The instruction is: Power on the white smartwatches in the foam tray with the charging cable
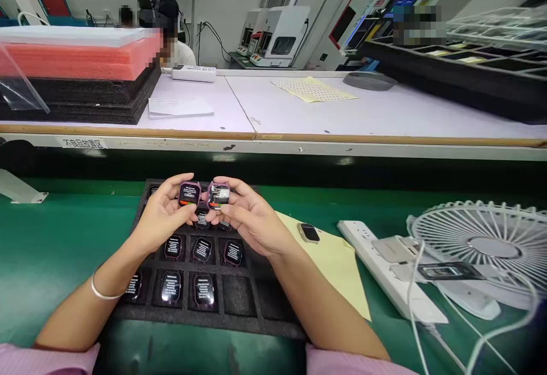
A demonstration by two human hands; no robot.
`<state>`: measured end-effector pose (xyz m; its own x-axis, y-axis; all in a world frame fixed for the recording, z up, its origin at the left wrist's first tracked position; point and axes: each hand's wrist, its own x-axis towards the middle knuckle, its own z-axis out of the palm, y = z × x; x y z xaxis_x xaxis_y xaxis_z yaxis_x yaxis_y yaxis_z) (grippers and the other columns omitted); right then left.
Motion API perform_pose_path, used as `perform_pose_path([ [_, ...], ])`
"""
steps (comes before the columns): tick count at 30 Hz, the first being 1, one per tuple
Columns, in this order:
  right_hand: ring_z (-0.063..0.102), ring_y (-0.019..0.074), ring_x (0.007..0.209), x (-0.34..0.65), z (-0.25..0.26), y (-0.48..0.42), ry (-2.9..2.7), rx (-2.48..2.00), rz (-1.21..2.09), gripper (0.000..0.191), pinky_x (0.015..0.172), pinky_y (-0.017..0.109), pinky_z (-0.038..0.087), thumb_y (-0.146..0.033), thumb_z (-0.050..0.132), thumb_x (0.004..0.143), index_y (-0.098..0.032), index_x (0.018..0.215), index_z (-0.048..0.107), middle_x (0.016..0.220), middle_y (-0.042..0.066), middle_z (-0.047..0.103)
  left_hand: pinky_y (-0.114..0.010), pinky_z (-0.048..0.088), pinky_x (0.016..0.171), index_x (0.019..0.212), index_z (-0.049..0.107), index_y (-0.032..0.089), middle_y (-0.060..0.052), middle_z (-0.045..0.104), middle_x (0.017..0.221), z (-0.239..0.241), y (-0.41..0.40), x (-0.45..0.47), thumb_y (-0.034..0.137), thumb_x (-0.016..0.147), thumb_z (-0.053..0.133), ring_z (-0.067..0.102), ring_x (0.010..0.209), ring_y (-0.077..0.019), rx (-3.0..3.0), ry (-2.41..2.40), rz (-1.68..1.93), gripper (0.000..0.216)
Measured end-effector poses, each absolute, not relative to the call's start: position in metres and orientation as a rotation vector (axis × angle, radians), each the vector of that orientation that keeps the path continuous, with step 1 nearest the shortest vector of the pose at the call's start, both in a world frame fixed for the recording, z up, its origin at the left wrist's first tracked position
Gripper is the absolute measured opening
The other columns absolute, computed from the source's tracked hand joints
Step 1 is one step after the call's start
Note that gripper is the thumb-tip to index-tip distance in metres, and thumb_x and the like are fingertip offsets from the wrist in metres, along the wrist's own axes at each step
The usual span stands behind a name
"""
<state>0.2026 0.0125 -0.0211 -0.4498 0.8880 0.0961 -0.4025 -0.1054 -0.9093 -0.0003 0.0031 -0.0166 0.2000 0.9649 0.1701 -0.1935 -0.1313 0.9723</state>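
Note:
My left hand (164, 212) grips a small pink watch body (189, 194) with its dark screen facing up. My right hand (248, 215) holds a second pink watch body (219, 195) right beside the first, the two nearly touching. Both hands hover over a black foam tray (239, 301) on the green bench, whose cells hold several more watch bodies (171, 287) with lit screens. A few cells at the tray's right side are bare.
A yellow sheet (337, 267) lies right of the tray with one loose watch body (308, 232) on it. Further right are a white power strip (384, 272), cables and a white fan (482, 244). Behind is a raised white shelf (342, 113) with stacked foam (77, 61); a person sits beyond it.

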Motion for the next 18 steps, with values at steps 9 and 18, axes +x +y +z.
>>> perform_pose_path([
  [9, 0.068, 0.0111, 0.075, 0.2016, -0.0197, 0.0129, -1.186, -0.61, 1.681, 0.051, 0.073, 0.026, 0.056, -0.013, 0.074, 0.077, -0.023, 0.123, 0.056, 0.096, -0.001, 0.069, -0.024, 0.066, 0.072, 0.128, 0.055, 0.016, -0.004, 0.069, 0.108, -0.0134, 0.0005, 0.0033, 0.013, 0.077, 0.074, 0.075, 0.072, -0.0133, 1.213, 0.807, 1.233, 0.055],
  [18, 0.062, 0.0096, 0.063, 0.1991, -0.0237, 0.0147, -1.182, -0.679, 1.622, 0.042, 0.062, 0.025, 0.05, -0.027, 0.081, 0.081, -0.022, 0.116, 0.058, 0.09, -0.002, 0.066, -0.025, 0.067, 0.064, 0.122, 0.06, 0.015, -0.004, 0.073, 0.101, -0.0094, -0.0042, 0.0044, 0.021, 0.078, 0.072, 0.076, 0.066, -0.0174, 1.156, 0.859, 1.202, 0.046],
])
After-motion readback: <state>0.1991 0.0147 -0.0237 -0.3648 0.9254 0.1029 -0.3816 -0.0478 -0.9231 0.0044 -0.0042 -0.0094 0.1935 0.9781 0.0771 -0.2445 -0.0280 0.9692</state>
